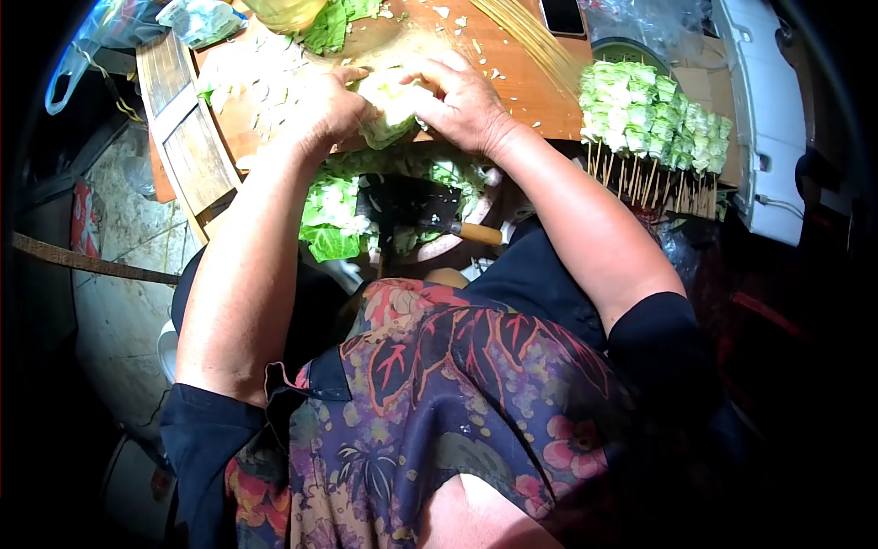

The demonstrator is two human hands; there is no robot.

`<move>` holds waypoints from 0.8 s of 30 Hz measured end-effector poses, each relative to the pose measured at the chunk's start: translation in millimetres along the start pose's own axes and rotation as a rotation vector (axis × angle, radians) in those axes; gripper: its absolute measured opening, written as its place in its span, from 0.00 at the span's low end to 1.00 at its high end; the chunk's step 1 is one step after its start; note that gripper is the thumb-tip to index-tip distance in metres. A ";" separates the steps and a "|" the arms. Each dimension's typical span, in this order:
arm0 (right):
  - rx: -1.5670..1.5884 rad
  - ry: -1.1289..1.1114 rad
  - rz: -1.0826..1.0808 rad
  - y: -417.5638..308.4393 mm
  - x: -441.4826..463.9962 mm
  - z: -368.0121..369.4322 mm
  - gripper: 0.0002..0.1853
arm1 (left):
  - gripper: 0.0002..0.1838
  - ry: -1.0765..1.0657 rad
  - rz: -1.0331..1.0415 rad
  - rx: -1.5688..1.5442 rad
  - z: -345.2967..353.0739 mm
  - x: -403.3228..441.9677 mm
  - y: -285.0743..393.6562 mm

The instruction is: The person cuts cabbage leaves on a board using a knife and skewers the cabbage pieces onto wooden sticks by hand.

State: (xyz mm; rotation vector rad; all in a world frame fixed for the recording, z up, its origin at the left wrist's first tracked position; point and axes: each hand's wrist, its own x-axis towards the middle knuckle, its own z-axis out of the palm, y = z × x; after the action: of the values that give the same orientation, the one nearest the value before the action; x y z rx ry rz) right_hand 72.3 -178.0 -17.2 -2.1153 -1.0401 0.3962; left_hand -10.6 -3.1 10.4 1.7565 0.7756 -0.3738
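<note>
Between my two hands, at the near edge of the wooden table, is a pale green cabbage piece (391, 112). My left hand (337, 108) grips it from the left with bent fingers. On its other side my right hand (465, 102) curls its thumb and fingers around it. Just below, a cleaver (407, 203) with a dark blade and wooden handle lies across a tub (448, 247) of cabbage leaves (331, 218). Parts of the cabbage piece are hidden by my fingers.
Thin bamboo skewers (530, 41) lie at the table's far right beside a phone (562, 16). Stacked skewered cabbage (631, 110) sits at right, near a white foam box (764, 128). Cabbage scraps (261, 78) litter the wooden table (430, 23). A wooden frame (187, 128) stands left.
</note>
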 end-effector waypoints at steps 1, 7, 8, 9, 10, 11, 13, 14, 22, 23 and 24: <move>-0.013 0.016 -0.047 0.2 -2.5 -0.8 0.16 | 0.31 -0.027 -0.037 -0.065 -0.1 -2.4 3.4; -0.165 -0.021 -0.004 -10.1 -11.4 3.7 0.17 | 0.34 -0.074 -0.080 -0.156 4.6 2.6 1.5; -0.136 -0.001 -0.015 -8.7 -10.3 3.7 0.17 | 0.35 -0.089 -0.091 -0.175 4.1 2.7 2.1; -0.136 0.001 -0.015 -6.4 -7.8 1.6 0.17 | 0.35 -0.089 -0.090 -0.174 4.2 1.5 2.0; -0.158 0.068 -0.077 -3.8 -4.3 -1.8 0.17 | 0.33 -0.058 -0.098 -0.193 4.2 -0.4 1.4; -0.179 0.135 -0.141 -1.8 -1.9 -4.9 0.17 | 0.31 -0.025 -0.104 -0.213 3.8 -0.8 0.9; -0.099 0.133 -0.078 -9.0 1.5 -14.5 0.17 | 0.30 0.020 -0.071 -0.224 -6.2 7.7 -6.1; -0.151 0.134 -0.094 -8.7 3.1 -16.8 0.17 | 0.28 0.062 -0.040 -0.237 -13.8 14.4 -12.2; -0.550 -0.102 -0.230 -3.4 -5.3 16.0 0.15 | 0.30 0.506 -0.014 0.019 -50.5 8.6 -19.5; -0.587 -0.098 -0.291 -8.1 -6.1 17.6 0.15 | 0.29 0.580 0.061 0.123 -51.0 12.6 -25.3; -0.544 -0.096 -0.348 -8.6 -5.3 20.1 0.15 | 0.28 0.654 0.137 0.226 -50.8 13.4 -26.1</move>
State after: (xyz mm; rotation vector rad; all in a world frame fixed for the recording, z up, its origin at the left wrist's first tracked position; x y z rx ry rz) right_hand 53.1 -169.1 -24.9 -2.3223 -1.6884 0.0402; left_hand -24.8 52.8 -0.2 2.1617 1.0899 0.2354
